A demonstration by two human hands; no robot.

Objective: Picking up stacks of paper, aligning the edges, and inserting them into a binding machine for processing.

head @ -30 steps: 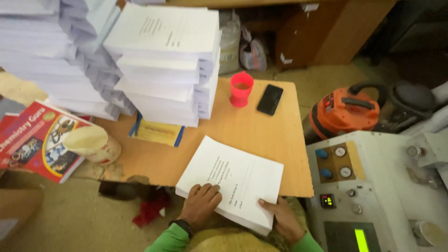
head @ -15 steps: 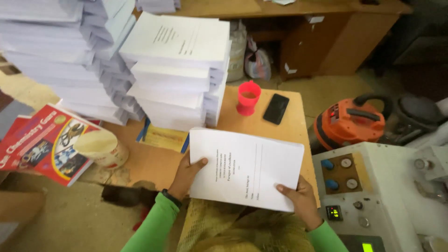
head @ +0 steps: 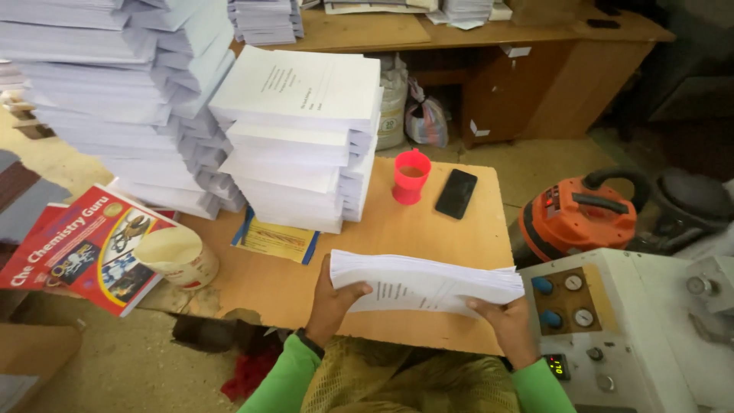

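Both of my hands hold a thick bundle of white printed sheets lifted off the wooden table, tilted so its long edge faces me. My left hand grips the bundle's left end, thumb underneath. My right hand supports the right end from below. Green sleeves cover both wrists. Behind the bundle stands a tall stack of similar white bundles, with higher leaning stacks to its left.
A red plastic cup and a black phone sit on the table beyond the bundle. A yellow booklet, a pale tub and a red book lie left. A white control panel and orange machine stand right.
The bundle was lying flat on the table a second ago; both hands have lifted it and tipped it up until its edge faces me.
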